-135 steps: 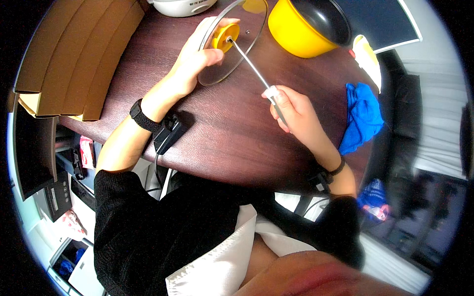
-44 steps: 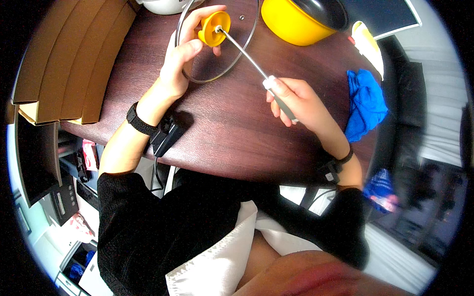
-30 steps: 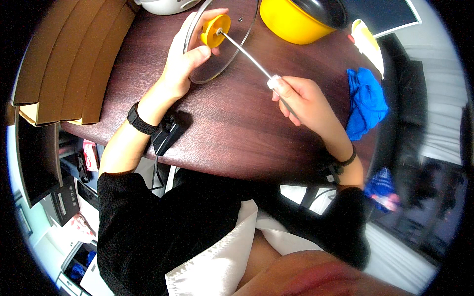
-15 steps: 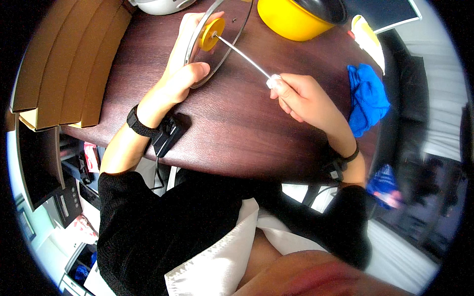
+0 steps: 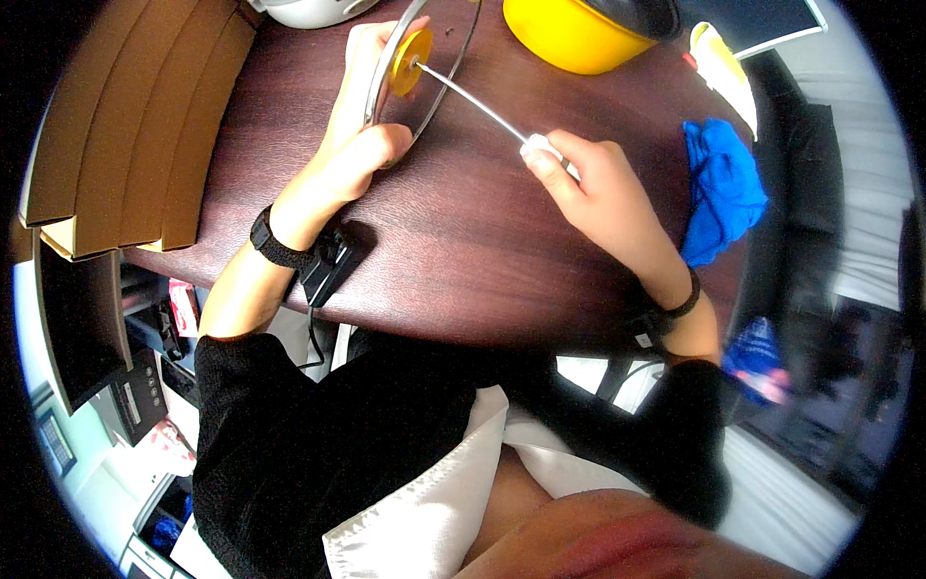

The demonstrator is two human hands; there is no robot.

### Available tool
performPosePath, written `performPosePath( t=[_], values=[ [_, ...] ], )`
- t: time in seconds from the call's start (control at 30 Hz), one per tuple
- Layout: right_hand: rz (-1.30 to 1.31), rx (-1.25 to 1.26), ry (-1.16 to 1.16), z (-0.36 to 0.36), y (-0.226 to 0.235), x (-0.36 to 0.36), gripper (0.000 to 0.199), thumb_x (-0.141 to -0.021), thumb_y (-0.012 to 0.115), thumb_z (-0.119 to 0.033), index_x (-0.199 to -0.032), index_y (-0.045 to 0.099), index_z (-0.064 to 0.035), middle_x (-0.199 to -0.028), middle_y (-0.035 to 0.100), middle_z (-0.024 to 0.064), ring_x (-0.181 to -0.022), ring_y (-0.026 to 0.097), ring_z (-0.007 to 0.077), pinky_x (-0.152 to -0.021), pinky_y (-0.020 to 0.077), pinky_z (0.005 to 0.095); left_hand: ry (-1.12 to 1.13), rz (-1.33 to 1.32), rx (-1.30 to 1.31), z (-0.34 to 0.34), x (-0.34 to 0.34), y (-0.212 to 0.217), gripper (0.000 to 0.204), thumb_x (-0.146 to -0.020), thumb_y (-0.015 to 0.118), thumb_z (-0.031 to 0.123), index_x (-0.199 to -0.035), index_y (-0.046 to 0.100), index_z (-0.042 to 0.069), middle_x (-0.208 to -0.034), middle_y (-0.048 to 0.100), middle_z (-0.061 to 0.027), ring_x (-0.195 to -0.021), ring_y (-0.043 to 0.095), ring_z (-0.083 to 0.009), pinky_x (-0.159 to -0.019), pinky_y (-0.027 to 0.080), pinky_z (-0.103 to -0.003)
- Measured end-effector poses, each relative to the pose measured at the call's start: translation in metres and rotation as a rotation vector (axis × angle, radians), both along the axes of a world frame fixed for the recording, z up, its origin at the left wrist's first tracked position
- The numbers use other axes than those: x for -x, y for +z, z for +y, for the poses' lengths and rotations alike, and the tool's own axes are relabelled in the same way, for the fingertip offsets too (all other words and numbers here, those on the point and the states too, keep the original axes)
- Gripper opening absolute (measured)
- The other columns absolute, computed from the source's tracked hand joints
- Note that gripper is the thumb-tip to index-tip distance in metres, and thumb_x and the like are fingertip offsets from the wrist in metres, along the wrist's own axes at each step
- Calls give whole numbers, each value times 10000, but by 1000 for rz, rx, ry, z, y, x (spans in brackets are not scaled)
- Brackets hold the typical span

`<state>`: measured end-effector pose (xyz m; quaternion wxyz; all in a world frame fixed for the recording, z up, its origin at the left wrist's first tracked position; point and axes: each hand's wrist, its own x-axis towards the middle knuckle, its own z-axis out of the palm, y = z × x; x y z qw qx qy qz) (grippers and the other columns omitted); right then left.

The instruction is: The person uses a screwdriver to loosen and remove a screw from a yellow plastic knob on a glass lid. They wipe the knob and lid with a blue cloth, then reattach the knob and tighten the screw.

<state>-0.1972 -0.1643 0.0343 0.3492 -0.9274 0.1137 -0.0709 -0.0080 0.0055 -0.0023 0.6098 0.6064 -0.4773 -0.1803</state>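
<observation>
Your left hand (image 5: 353, 125) holds the glass lid (image 5: 424, 96), tilted steeply above the tabletop (image 5: 453, 241), fingers gripping it around behind the yellow knob (image 5: 405, 72) and thumb by the rim. Your right hand (image 5: 603, 188) has its fingers wrapped around the handle of the screwdriver (image 5: 473, 97), whose tip meets the knob's centre. The lid should be stiff, fairly light and breakable; rim and knob look safer holds than slick bare glass. Count: one lid, one knob, one screwdriver, one yellow pot (image 5: 564, 43), one blue cloth (image 5: 723, 188).
</observation>
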Motion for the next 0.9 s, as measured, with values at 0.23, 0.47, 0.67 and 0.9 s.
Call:
performPosePath(
  t=[0.23,0.47,0.67,0.9],
  values=[
    [-123,315,-39,7,-5,2,303,-872,626,-331,-763,569,-54,-605,604,161,-547,615,345,-499,489,433,43,-23,-54,-1,0,2,967,-544,506,471,-1395,342,42,-1265,391,-75,-1171,401,-187,-949,335,-311],
    [-152,506,-60,6,1,4,295,-865,631,-337,-785,584,-57,-620,618,139,-533,622,321,-477,484,416,1,-38,-44,-1,0,0,893,-603,512,446,-1381,363,32,-1264,371,-90,-1168,393,-203,-945,345,-322],
    [159,-426,-16,-5,14,-2,345,-944,542,-325,-776,590,-28,-529,532,44,-406,521,156,-401,400,320,23,226,17,-5,3,15,957,-704,448,654,-1372,360,-26,-1248,488,-127,-1091,498,-205,-904,407,-329],
    [308,-874,-10,-6,13,5,469,-1000,391,-415,-836,566,-11,-509,462,11,-326,367,56,-312,269,209,-80,409,157,-6,7,21,935,-698,486,588,-1356,360,-64,-1218,512,-173,-1031,530,-230,-882,425,-356]
  ],
)
